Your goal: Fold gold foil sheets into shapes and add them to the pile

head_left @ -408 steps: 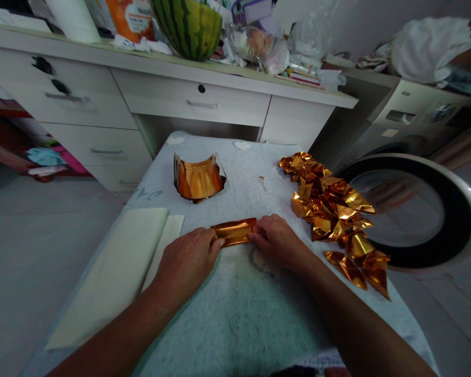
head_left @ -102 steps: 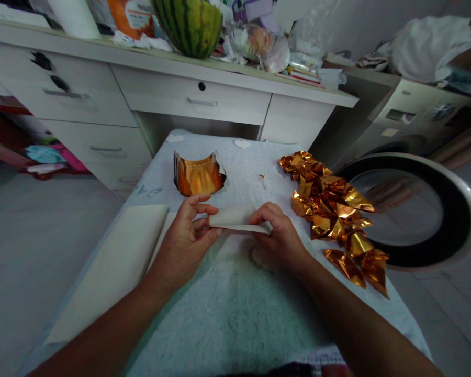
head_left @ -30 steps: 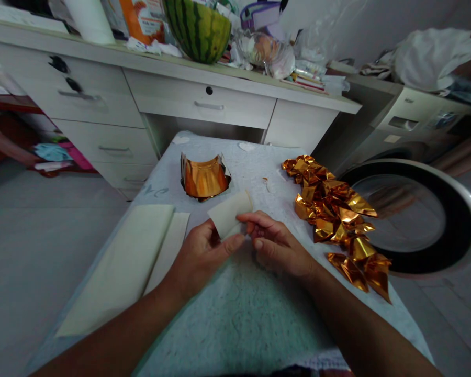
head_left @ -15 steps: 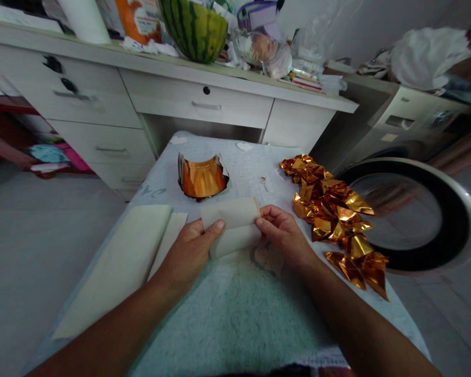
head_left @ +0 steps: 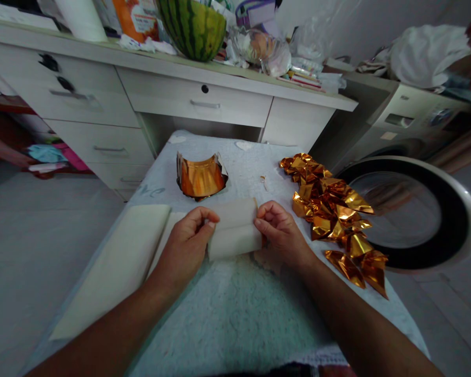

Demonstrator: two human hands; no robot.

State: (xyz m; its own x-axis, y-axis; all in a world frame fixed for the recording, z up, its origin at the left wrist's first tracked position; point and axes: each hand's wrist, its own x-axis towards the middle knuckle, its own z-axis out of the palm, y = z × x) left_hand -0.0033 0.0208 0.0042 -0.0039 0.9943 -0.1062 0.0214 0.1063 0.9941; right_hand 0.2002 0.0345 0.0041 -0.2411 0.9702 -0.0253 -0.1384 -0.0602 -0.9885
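A pale paper sheet [head_left: 235, 230] with a crease across it is stretched between my two hands. My left hand [head_left: 190, 238] pinches its left edge between thumb and forefinger. At the right edge, my right hand [head_left: 280, 230] grips it the same way. Beyond the paper stands a curved stack of shiny copper-gold foil [head_left: 202, 178]. Folded gold foil pieces [head_left: 329, 204] lie in a heap to the right. Left of my left hand are a large pale paper stack [head_left: 113, 267] and a narrower pale strip [head_left: 163, 241], partly hidden by that hand.
A cloth-covered table [head_left: 227, 314] holds these things. Behind it is a white desk [head_left: 196, 99] with drawers, bearing a cut watermelon [head_left: 194, 29] and plastic bags. At the right, a washing machine has its round door [head_left: 467, 209] swung out beside the table.
My left thumb, which lay flat across the paper, has drawn back to the left edge, where thumb and forefinger now pinch. My right hand has barely moved.
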